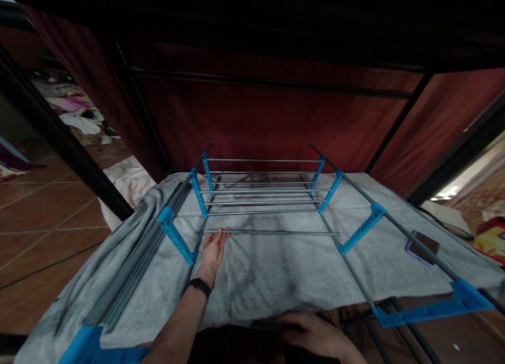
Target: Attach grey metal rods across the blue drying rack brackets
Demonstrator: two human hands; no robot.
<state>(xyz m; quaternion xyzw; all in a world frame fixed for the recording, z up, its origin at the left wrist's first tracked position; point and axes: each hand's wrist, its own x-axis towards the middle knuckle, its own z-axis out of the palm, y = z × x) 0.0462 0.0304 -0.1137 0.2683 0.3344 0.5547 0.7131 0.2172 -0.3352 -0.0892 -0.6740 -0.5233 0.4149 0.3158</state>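
My left hand (213,249) reaches forward onto the grey fabric shelf (268,269), its fingers closed around the left end of a loose grey metal rod (276,232) that lies across the shelf. A black band sits on that wrist. My right hand (315,335) rests low at the near edge of the fabric, fingers spread flat and holding nothing. Beyond the rod, several grey rods sit fitted between blue plastic connectors (199,193), forming a rack.
Long grey side poles with blue connectors (365,227) run along both edges of the shelf. A phone (422,247) lies on the fabric at right. Dark red cloth walls (272,122) and black frame tubes enclose the back. Tiled floor with scattered clothes shows at left.
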